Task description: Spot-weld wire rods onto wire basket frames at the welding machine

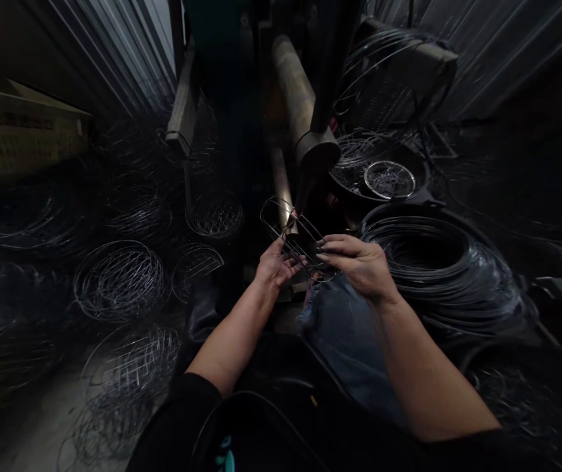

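Note:
A thin metal wire frame point(311, 227) with a rounded outline and cross wires is held between my two hands, tilted, at the tip of a machine. My left hand point(271, 265) grips its near left side, thumb on top and the other fingers curled beneath. At the right side, my right hand point(359, 261) pinches wire between thumb and fingers. Just above the frame, a dark pointed electrode point(302, 193) comes down from a thick metal cylinder point(296, 92). A lower metal rod point(281, 180) ends behind the wires. Darkness hides the exact contact between tip and wire.
Several round wire grids point(120, 280) lie stacked on the left floor. On the right stands a big coil of wire point(438, 262). Behind it, a dark pan point(421, 167) holds a ringed strainer-like bowl point(389, 180) with small metal pieces. A bar point(182, 111) juts out at upper left.

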The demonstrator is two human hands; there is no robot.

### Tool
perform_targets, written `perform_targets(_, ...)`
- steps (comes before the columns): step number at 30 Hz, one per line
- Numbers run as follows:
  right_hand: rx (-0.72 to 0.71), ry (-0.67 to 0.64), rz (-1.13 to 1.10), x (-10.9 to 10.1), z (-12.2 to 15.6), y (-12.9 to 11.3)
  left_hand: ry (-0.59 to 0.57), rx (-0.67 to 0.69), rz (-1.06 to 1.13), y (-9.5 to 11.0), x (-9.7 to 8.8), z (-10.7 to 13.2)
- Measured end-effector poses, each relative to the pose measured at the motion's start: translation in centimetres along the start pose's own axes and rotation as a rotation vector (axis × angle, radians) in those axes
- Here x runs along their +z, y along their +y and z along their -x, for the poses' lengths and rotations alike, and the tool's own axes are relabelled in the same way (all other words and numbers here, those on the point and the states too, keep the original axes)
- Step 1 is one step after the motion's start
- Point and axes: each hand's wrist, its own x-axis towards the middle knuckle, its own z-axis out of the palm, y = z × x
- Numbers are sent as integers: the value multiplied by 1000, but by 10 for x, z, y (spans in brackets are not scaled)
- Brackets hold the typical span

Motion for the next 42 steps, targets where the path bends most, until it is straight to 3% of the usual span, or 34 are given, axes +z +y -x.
perform_targets(8, -16, 2, 45, 1, -4, 0, 49, 2, 6, 2, 3, 2)
perform_targets(18, -104, -3, 139, 2, 0, -6, -3, 1, 23, -2, -3, 3)
perform_targets(28, -121, 43, 180, 17, 17, -1, 33, 210, -49, 5, -24, 8)
perform_targets(33, -60, 41, 122, 14, 20, -2, 45, 147, -40, 0, -31, 16)
perform_targets(42, -56, 98, 121, 23, 22, -7, 4, 27, 9, -3, -19, 14)
